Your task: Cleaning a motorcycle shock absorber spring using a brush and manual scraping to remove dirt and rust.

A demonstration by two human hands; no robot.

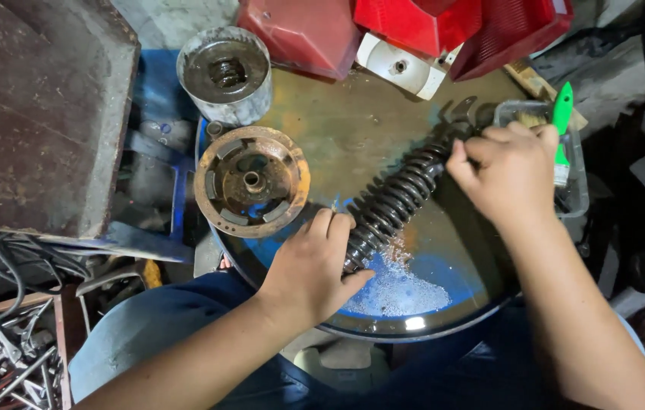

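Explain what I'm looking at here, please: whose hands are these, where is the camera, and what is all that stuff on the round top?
There is no machine; a person works with bare hands, filmed by a camera worn on their head and looking down. The left hand grips the lower end of a black coil-spring shock absorber, and the right hand grips its upper end. It lies slanted on a round blue drum top, with white foam under its lower end. Also there: a rusty round metal hub, a grey metal cylinder, red plastic lamp covers, and a clear tub with a green-handled brush. Loose metal tools lie lower left.
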